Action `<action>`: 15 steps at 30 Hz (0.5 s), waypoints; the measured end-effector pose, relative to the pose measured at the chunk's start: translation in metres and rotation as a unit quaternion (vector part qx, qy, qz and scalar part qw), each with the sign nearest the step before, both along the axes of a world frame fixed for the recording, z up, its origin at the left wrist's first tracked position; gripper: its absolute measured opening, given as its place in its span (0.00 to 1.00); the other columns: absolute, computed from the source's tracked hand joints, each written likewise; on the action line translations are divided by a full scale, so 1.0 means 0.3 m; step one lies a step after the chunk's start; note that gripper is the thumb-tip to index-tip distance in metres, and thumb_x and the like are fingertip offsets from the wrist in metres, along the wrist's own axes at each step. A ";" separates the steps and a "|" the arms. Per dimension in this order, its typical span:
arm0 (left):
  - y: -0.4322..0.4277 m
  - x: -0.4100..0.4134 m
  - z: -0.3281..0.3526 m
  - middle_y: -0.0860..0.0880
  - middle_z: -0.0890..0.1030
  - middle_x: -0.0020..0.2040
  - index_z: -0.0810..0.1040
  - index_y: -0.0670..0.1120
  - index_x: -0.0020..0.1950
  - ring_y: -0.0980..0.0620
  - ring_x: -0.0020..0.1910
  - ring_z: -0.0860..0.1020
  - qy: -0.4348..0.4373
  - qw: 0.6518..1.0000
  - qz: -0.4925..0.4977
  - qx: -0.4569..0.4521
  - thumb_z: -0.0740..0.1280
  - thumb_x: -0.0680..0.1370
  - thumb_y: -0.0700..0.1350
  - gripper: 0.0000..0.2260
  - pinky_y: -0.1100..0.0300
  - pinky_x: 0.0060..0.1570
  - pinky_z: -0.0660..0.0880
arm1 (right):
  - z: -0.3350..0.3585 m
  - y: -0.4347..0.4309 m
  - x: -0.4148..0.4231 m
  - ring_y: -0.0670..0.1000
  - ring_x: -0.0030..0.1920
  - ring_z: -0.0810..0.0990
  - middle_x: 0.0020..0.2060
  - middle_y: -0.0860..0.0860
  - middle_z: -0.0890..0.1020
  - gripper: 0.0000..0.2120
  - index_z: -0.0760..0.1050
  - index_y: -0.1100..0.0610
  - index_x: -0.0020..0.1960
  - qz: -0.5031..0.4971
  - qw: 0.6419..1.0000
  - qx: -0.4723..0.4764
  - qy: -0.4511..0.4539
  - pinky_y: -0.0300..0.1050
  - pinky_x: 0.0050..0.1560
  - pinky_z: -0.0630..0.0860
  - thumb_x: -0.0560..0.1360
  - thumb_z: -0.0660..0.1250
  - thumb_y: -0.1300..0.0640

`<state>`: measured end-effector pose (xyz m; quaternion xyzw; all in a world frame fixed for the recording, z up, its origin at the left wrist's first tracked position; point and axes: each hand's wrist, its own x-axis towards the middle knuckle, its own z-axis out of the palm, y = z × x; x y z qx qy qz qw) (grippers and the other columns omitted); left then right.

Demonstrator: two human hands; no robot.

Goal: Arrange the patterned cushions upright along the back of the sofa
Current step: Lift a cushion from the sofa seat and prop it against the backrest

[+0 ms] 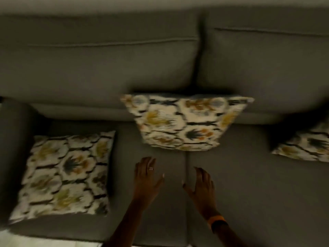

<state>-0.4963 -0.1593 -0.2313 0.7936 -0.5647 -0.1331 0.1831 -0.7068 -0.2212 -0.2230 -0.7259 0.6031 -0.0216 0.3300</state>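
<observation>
Both hands hover empty over the seat, fingers spread: left hand [148,177], right hand [202,187]. At 9 o'clock one cushion [66,174] lies flat, not yet done. At 12 the middle cushion [185,122] stands against the sofa back [106,68], seemingly placed. At 2 a third cushion [306,145] is mostly cropped; its pose is unclear.

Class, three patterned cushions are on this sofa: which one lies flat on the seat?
The left cushion, beside the armrest, lies flat. The middle cushion leans upright against the backrest; the right cushion is cut off by the frame.
</observation>
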 end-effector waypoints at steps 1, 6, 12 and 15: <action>0.080 0.159 -0.005 0.39 0.74 0.71 0.70 0.43 0.73 0.41 0.71 0.68 -0.010 0.999 0.032 -0.001 0.60 0.80 0.63 0.29 0.36 0.66 0.76 | 0.006 0.050 0.157 0.63 0.68 0.78 0.69 0.59 0.77 0.40 0.72 0.57 0.75 0.004 1.000 0.012 -0.012 0.60 0.64 0.77 0.72 0.60 0.33; 0.372 0.892 -0.069 0.34 0.70 0.72 0.67 0.41 0.74 0.32 0.70 0.70 -0.012 0.983 0.184 -0.015 0.61 0.79 0.58 0.29 0.31 0.67 0.72 | -0.065 0.240 0.841 0.58 0.75 0.70 0.77 0.54 0.68 0.43 0.63 0.53 0.81 -0.012 0.993 0.068 -0.099 0.60 0.73 0.71 0.73 0.60 0.30; 0.519 1.422 -0.079 0.39 0.64 0.80 0.54 0.51 0.82 0.33 0.75 0.68 0.275 0.801 0.512 0.144 0.59 0.69 0.79 0.50 0.32 0.73 0.66 | -0.136 0.363 1.396 0.54 0.79 0.66 0.80 0.52 0.67 0.45 0.59 0.55 0.83 -0.145 0.948 0.162 -0.230 0.49 0.79 0.61 0.76 0.64 0.30; 0.454 1.499 0.015 0.39 0.69 0.77 0.60 0.47 0.81 0.35 0.73 0.70 0.344 0.787 0.487 0.158 0.63 0.76 0.72 0.42 0.37 0.75 0.65 | -0.143 0.374 1.452 0.50 0.77 0.68 0.76 0.48 0.71 0.35 0.65 0.51 0.81 -0.267 0.918 0.144 -0.256 0.47 0.80 0.59 0.79 0.63 0.34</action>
